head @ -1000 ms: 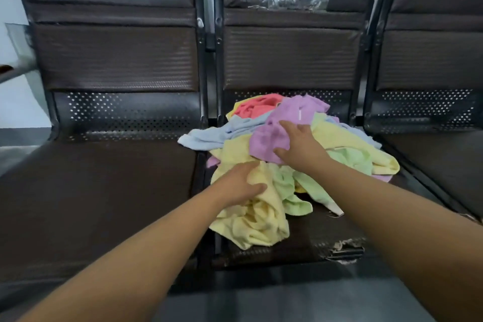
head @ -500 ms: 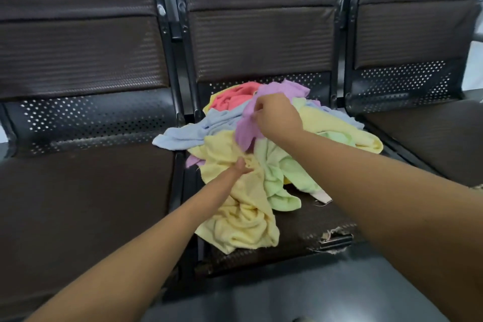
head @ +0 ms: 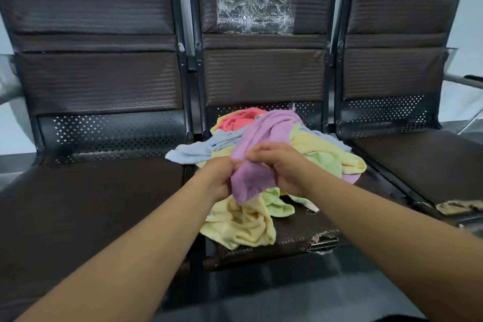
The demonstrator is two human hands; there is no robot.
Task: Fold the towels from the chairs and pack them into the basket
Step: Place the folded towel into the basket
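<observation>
A row of three dark brown chairs, seen from above the person's outstretched arms. The left chair (head: 91,204) carries only the tip of a pale blue towel (head: 193,151), which spills over from the heap on the middle chair (head: 264,73). The left hand (head: 218,178) grips the near end of a purple towel (head: 261,144), fingers curled into the cloth. The right hand (head: 282,167) clutches the same towel just beside it, the two hands close together. The purple towel is bunched into a long rope. Its long axis runs from the hands up and away toward the backrest, leaning slightly right, and its loose near end hangs down over a yellow towel (head: 243,225). A coral towel (head: 240,119) lies at the back of the heap and a green towel (head: 324,162) to the right. Crinkled clear plastic (head: 256,2) covers the top of the middle backrest. The seat's front edge (head: 322,239) is torn. The right chair (head: 423,165) stands alongside.
</observation>
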